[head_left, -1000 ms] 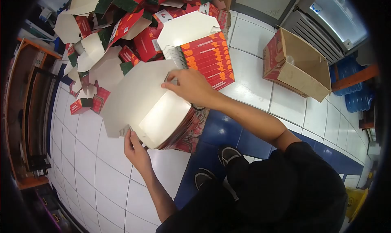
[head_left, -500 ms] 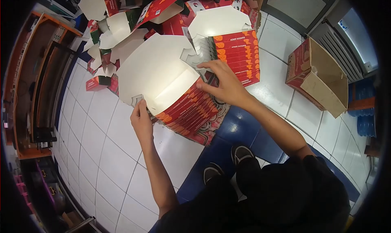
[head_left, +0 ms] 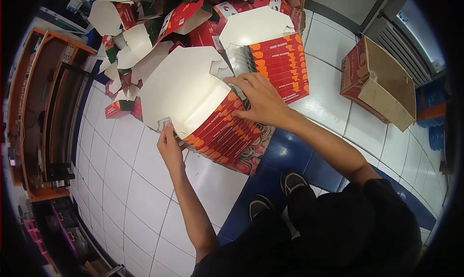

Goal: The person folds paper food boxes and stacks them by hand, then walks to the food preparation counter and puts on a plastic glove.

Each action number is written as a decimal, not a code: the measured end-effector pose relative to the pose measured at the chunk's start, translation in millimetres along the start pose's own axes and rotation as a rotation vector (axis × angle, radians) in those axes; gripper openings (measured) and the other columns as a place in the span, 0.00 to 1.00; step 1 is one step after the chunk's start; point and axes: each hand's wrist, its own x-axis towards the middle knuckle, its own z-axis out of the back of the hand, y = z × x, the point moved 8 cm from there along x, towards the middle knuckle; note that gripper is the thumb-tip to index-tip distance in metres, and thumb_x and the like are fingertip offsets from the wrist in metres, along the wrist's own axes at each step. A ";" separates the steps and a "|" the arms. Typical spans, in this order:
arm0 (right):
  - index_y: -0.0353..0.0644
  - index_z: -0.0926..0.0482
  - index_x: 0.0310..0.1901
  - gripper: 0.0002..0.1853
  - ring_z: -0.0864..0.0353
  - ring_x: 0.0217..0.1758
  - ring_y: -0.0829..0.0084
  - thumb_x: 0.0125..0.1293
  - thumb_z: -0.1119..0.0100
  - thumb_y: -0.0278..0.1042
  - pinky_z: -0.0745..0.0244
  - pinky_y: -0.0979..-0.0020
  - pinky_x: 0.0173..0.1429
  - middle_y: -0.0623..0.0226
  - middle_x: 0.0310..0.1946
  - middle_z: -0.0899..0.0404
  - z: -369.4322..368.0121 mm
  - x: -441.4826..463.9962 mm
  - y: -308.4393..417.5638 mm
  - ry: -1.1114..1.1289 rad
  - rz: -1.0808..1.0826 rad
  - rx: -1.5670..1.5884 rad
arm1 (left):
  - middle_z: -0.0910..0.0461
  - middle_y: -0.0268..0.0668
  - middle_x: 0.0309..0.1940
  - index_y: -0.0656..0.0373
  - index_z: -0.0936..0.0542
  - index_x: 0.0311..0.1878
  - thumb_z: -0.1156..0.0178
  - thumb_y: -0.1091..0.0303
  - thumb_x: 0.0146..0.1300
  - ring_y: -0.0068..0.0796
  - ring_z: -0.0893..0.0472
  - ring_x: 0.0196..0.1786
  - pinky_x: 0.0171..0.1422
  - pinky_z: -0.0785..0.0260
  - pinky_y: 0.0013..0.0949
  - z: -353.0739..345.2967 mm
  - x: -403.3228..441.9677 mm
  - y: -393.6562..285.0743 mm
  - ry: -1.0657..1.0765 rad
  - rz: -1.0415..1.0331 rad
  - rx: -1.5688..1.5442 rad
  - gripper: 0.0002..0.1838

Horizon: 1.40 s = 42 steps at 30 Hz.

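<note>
Clearly, the stack (head_left: 224, 129) of red boxes lies between the two hands, and both are touching it. Its upper front edge makes the long line here: it runs slantwise from near left to far right, with one hand at each end. The left hand (head_left: 170, 145) is at the near-left corner, by the small side flap; its fingers are close together, but I cannot tell if they pinch the board. The right hand (head_left: 265, 100) is at the far-right corner, with thumb and forefinger spread: the thumb is at the red face, the forefinger at the upper corner. So neither hand is plainly nearer; from the right fingers the stack lies left and near, from the left fingers it lies right. The white lid (head_left: 179, 78) stands open on the far side. A second stack (head_left: 280, 66) is just beside, to the right.
</note>
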 end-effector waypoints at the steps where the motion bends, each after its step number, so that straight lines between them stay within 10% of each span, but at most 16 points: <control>1: 0.56 0.33 0.74 0.47 0.33 0.71 0.50 0.53 0.20 0.47 0.35 0.50 0.71 0.53 0.65 0.30 -0.8 1.7 -0.1 0.003 0.005 -0.024 | 0.15 0.42 0.40 0.67 0.17 0.55 0.46 0.53 0.77 0.29 0.14 0.37 0.35 0.16 0.31 -0.4 1.4 0.0 0.002 0.007 0.004 0.24; 42: 0.69 0.50 0.83 0.62 0.33 0.71 0.49 0.51 0.18 0.40 0.36 0.47 0.74 0.52 0.67 0.31 -27.2 -19.0 -19.3 0.143 -0.008 -0.198 | 0.18 0.38 0.38 0.64 0.16 0.50 0.39 0.48 0.72 0.27 0.17 0.36 0.32 0.21 0.30 2.8 39.1 21.1 0.020 0.084 -0.016 0.24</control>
